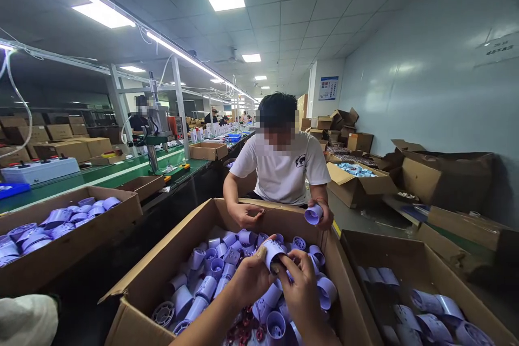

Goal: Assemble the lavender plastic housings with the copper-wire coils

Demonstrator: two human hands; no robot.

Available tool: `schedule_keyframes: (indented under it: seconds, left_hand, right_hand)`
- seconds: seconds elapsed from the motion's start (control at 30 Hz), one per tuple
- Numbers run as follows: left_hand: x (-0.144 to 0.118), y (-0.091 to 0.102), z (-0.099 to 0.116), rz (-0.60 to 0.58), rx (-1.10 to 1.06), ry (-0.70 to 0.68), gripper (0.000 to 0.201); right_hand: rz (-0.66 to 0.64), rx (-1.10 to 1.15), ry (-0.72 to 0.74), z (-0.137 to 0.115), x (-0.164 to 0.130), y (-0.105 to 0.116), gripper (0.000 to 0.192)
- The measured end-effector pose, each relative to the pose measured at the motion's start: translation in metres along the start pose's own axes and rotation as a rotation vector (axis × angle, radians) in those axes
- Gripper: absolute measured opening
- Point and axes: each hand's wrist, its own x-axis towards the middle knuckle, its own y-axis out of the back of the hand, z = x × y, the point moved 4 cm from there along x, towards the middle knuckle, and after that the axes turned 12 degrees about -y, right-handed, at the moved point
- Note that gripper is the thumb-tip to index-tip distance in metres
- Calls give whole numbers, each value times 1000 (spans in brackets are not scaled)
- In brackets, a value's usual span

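The lilac plastic cup (272,253) is being held up over the big cardboard box (162,259), at twelve o'clock from both wrists. The left hand (250,275) is closing around its side while the right hand (302,286) is pinching its rim, keeping it clear of the loose lilac cups (211,273) below. A co-worker (284,167) is sitting at twelve o'clock, holding another cup (313,214); a second box (409,265) is lying at three o'clock.

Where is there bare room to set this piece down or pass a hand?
Bare cardboard floor shows in the centre box along its left wall, beside the piled lavender tubes. The right box is bare near its far wall. It is crowded under both hands and by the co-worker's hands.
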Motion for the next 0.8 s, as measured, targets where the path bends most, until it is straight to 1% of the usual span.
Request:
schedule_keyframes:
  seconds: [0.17, 0.33, 0.4, 0.47, 0.5, 0.57, 0.63, 0.67, 0.73, 0.8]
  left_hand:
    - [4, -1, -1, 2, -21, 3, 53]
    - [4, 3, -1, 36, -16, 30, 45]
    - [4, 6, -1, 74, -19, 52, 42]
    - [4, 8, -1, 117, -13, 69, 39]
    - [4, 9, -1, 137, -2, 74, 38]
    - [6, 9, -2, 176, 35, 76, 31]
    - [7, 10, -4, 229, 84, 62, 24]
    - [8, 10, -6, 258, 108, 57, 24]
    - [8, 11, -10, 314, 143, 53, 24]
    - [8, 12, -13, 364, 160, 55, 21]
  right_hand:
    - [-63, 4, 2, -1, 4, -3, 22]
    - [-43, 91, -79, -6, 6, -1, 16]
    - [-22, 145, -141, -5, 6, -1, 10]
    - [10, 183, -238, 0, 6, -3, 5]
    - [30, 195, -290, 3, 5, -4, 7]
    - [49, 219, -378, 9, 5, -8, 22]
    - [7, 255, -438, 12, 4, -14, 32]
    - [-32, 277, -467, 13, 4, -17, 32]
    - [-110, 323, -534, 13, 2, -24, 26]
    - [-139, 360, -605, 12, 0, -28, 21]
